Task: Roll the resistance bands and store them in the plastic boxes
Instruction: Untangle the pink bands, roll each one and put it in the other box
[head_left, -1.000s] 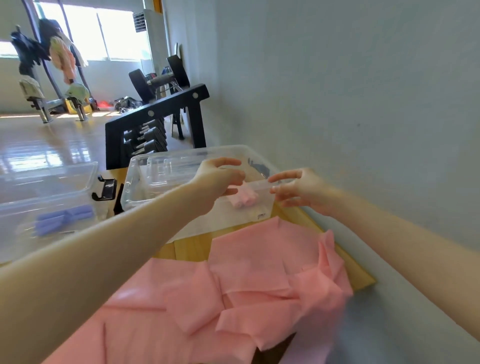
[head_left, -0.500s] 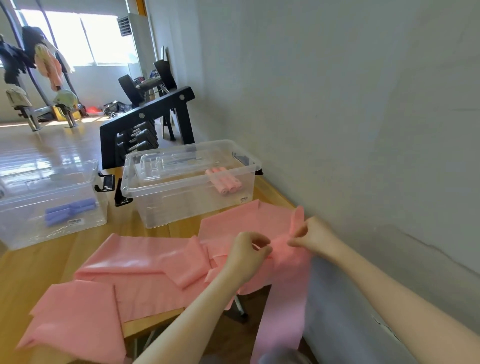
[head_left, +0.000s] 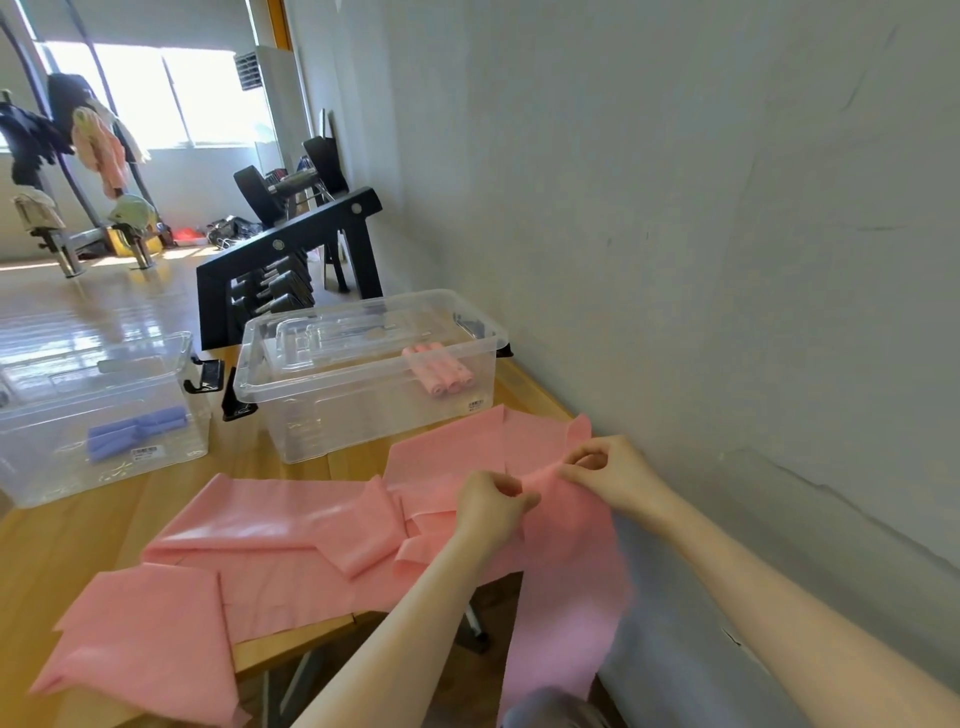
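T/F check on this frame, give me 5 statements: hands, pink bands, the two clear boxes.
1. Both hands pinch the same pink band. True: left hand and right hand grip the loose pink band.
2. The right-side box holds rolled pink bands. True.
3. The left-side box holds pink rolls. False: it holds blue rolls.
4. All the loose pink band lies on the table. False: part hangs over the near edge.
5. The left hand rests inside a box. False: it is over the pink band, nearer than both boxes.
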